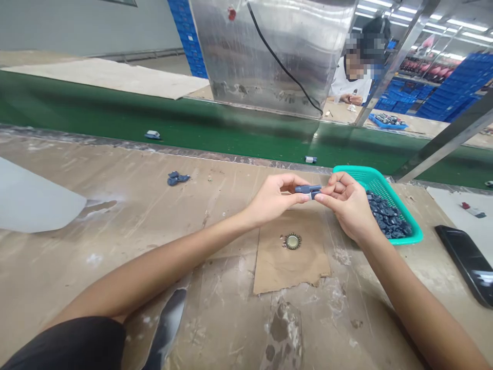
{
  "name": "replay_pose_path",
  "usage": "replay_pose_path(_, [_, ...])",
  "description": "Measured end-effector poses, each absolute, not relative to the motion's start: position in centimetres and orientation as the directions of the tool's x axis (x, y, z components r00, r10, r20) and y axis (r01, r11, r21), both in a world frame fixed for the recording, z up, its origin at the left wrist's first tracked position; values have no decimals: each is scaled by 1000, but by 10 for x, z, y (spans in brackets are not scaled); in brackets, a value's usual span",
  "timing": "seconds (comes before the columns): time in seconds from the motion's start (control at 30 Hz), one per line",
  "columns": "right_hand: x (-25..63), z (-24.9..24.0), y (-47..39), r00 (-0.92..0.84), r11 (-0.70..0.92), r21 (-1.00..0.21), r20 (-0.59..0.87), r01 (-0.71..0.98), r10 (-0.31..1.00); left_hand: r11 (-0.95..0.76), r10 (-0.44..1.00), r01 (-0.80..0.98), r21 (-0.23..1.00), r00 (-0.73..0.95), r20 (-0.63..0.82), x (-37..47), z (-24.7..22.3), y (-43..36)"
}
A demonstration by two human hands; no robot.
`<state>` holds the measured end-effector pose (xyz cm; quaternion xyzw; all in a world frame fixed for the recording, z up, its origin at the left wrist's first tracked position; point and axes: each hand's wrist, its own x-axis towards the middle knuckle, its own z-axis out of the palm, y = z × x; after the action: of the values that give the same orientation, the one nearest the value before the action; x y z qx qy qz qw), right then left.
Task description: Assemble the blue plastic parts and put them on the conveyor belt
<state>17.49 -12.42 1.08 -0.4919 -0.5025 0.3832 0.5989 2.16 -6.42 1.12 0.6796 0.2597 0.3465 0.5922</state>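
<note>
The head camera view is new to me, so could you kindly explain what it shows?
There is no machine hand here: a person works with two bare hands, and this single picture comes from a camera on their head, looking forward and down.

The left hand holds a small blue-and-white part, and the right hand has its fingertips at the other end.

On the worktable lie a sheet of cardboard bearing a bottle cap, a green basket of dark pieces, and a phone. Beyond runs a green strip; another person sits behind it.
</note>
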Motion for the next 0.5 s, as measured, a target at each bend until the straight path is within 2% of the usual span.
replay_pose_path(0.1, [173, 8, -126, 186, 242, -951, 277, 192, 943, -241, 738, -35, 970, 642, 207, 23, 10, -59])
replay_pose_path(0.17, [181, 8, -122, 155, 282, -878, 363, 387, 919, -316, 727, -5, 949, 641, 245, 23, 7, -43])
replay_pose_path(0.23, [199, 11, -112, 139, 269, -714, 456, 646, 879, -374, 778, 85, 924, 571, 262, 21, 3, -14])
replay_pose_path(0.27, [213, 13, -106, 140, 203, -599, 476, 775, 868, -381, 823, 156, 912, 508, 257, 19, 0, 4])
replay_pose_path(0.33, [242, 15, -94, 159, -27, -317, 398, 948, 903, -334, 909, 333, 882, 360, 208, 14, -8, 43])
replay_pose_path(0.4, [267, 14, -86, 199, -189, -67, 219, 980, 955, -291, 950, 476, 830, 246, 192, 10, -17, 79])
replay_pose_path(0.43, [277, 12, -84, 211, -214, 3, 138, 977, 968, -281, 958, 539, 794, 212, 195, 8, -22, 94])
replay_pose_path(0.5, [287, 4, -82, 203, -205, 33, 46, 978, 978, -292, 956, 648, 704, 213, 200, 6, -30, 115])
